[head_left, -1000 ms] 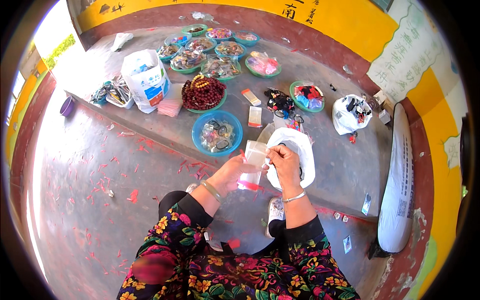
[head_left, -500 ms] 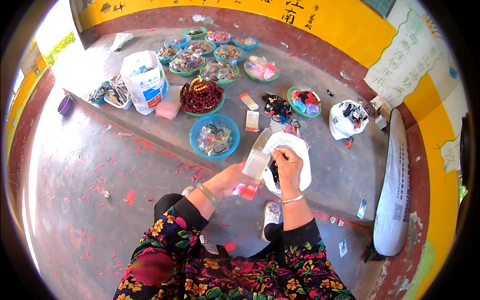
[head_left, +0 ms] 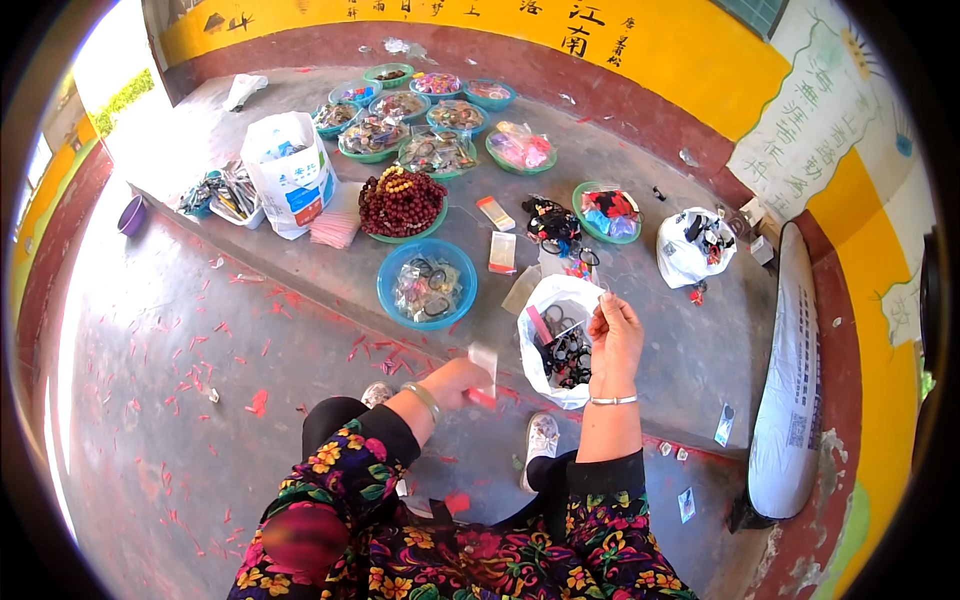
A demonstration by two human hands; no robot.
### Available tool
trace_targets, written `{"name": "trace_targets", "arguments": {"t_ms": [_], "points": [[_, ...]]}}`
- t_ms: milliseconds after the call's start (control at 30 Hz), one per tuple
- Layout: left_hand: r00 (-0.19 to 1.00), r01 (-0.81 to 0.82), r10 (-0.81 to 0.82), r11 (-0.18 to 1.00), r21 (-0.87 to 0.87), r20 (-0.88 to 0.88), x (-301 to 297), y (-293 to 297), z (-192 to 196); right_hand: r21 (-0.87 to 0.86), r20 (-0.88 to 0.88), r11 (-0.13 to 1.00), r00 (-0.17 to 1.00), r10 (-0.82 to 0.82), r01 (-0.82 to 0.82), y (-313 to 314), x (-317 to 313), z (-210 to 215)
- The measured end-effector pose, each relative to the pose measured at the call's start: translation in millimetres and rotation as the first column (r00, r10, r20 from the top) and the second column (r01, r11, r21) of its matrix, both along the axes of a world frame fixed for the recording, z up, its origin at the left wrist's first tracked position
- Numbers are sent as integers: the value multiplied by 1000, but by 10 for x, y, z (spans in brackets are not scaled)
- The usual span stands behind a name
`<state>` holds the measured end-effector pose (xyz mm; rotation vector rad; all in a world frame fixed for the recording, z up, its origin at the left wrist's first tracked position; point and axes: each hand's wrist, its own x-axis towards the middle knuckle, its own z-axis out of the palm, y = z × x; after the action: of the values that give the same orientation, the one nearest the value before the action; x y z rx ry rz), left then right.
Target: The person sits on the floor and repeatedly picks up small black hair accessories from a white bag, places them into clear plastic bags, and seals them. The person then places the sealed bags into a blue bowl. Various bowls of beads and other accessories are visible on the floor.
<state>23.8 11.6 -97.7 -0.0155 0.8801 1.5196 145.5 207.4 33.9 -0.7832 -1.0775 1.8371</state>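
My left hand is closed on a small clear plastic packet with a red end, left of a white bag. That bag stands wide at the top, holding several black ring-shaped bands and a pink strip. At its right rim, my right hand is raised with thumb and fingertips pinched together. Whatever lies between those fingertips is too small to make out. Just beyond the bag is a heap of black bands, and a blue basin with bagged bands sits to the left.
Several basins of small goods fill the raised floor behind, near dark red beads. A tall white bag stands left; another white bag sits right. A long silver-white sack leans by the wall. Red scraps litter the lower floor.
My hands have moved apart: the left with the packet toward the lower left, the right toward the right. The white bag's contents now show between them.
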Motion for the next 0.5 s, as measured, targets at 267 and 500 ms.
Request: {"name": "trace_targets", "arguments": {"t_ms": [267,500], "points": [[889,-62,-206,831,-553,-408,136,317,-950,-165,-105,984,993,46,-63,186,166,24],[942,-261,208,947,-186,-262,-138,798,-410,-250,-121,965,991,49,-78,303,255,-28]]}}
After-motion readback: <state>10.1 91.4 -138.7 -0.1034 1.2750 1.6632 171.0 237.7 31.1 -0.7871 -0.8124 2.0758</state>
